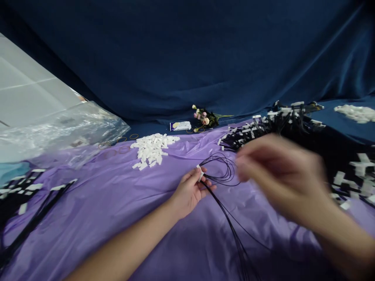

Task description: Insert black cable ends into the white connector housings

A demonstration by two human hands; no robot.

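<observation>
My left hand [191,191] pinches a small white connector [200,173] near the middle of the purple cloth. Thin black cords [227,210] run from it, some looping to the right and others trailing down towards the near edge. My right hand [275,175] is raised to the right of the loops and smeared by motion; its thumb and index finger come close together at the left, and whether anything is between them is too blurred to tell. A pile of white pieces [152,150] lies beyond my left hand.
Black cords with white ends [281,121] are heaped at the right, and more bundles [32,214] lie at the left. Clear plastic [64,128] covers the far left. Artificial flowers [205,119] and a small packet [180,126] rest before the blue curtain [187,58].
</observation>
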